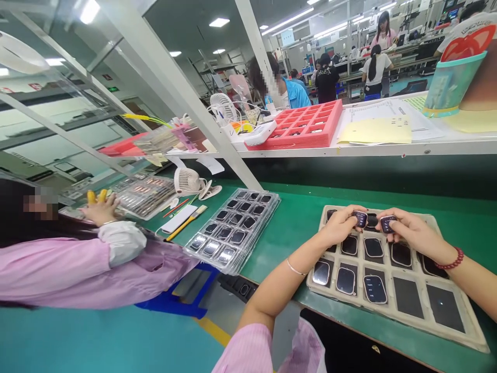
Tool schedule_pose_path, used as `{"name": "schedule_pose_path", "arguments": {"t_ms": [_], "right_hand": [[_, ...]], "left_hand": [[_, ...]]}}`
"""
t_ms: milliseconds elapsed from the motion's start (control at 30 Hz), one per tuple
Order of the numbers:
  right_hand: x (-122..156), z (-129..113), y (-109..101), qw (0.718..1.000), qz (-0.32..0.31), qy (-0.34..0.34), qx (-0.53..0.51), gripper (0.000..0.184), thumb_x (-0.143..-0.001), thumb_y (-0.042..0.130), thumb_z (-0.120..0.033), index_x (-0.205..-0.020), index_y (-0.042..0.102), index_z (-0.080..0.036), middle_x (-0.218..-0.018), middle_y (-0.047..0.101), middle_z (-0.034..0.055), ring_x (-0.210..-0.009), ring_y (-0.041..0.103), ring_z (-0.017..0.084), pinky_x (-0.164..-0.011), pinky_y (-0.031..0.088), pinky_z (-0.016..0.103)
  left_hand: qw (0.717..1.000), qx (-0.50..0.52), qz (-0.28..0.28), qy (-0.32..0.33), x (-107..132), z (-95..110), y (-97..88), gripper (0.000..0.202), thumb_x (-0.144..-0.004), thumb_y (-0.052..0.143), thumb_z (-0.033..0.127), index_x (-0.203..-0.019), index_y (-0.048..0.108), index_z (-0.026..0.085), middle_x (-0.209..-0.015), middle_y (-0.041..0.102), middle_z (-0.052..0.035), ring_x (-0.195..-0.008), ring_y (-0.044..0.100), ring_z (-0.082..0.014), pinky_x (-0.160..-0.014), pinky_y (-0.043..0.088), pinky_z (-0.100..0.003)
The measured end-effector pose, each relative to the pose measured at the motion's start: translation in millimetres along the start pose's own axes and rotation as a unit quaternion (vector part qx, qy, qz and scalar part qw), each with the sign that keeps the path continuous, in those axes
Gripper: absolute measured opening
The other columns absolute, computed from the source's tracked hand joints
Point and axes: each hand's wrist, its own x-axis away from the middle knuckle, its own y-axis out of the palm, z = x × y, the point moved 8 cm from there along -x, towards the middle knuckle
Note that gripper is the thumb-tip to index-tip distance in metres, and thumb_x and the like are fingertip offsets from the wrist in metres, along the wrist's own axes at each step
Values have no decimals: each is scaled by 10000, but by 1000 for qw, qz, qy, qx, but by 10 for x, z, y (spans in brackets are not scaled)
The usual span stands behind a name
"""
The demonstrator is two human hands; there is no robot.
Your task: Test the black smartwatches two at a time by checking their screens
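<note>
My left hand (344,224) is closed on a smartwatch (360,218) with a lit dark screen, held between thumb and fingers. In my right hand (409,230) is a second smartwatch (387,224), its screen also lit, with my thumb at its edge. Both hands are above the far part of a cream tray (373,320) divided into compartments. Several strapless smartwatches lie in it face up, among them one with a lit screen (375,289) in the front row. Two front compartments at the right show only dark pads (445,307). My forearms and hands cover some far compartments.
Left of the cream tray stands a stack of clear trays (233,228) with watches. A yellow-handled brush (186,224), a white box (178,218) and a small fan (188,181) lie beyond it. A co-worker in a pink sleeve (58,269) sits at left. A shelf (446,147) holds a red foam tray (298,124).
</note>
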Motion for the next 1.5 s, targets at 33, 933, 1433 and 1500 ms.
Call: {"name": "schedule_pose_path", "arguments": {"t_ms": [33, 933, 1433, 1500], "right_hand": [[-1, -10, 11, 1000, -2, -7, 9, 329, -857, 685, -485, -1058, 667, -225, -884, 738, 57, -590, 632, 171, -570, 558, 335], [-3, 32, 11, 998, -16, 12, -52, 437, -810, 762, -392, -1220, 667, -273, -1125, 747, 76, -774, 719, 213, -659, 584, 340], [11, 28, 35, 998, -23, 17, -53, 462, -798, 784, -439, -1201, 638, -266, -1121, 738, 90, -814, 705, 218, -698, 589, 345], [11, 11, 28, 999, -23, 9, -48, 443, -801, 783, -442, -1186, 651, -268, -1132, 740, 90, -857, 715, 233, -711, 593, 345]], "left_hand": [[1000, -7, 2, -6, -5, -13, -7, 405, -880, 470, 169, -1265, 595, 164, -795, 658, -24, -670, 607, -108, -608, 465, -210], [998, 60, -1, 31, -13, 21, -17, 655, -781, 765, 347, -1365, 522, 174, -983, 689, -69, -784, 681, -141, -643, 486, -210], [997, 51, -12, 52, -30, -6, -4, 500, -759, 679, 133, -1253, 606, 162, -1071, 699, -87, -843, 701, -149, -891, 563, -334], [997, 48, -11, 65, -20, 23, -9, 518, -754, 693, 132, -1262, 603, 176, -1093, 701, -82, -892, 704, -160, -905, 562, -331]]}}
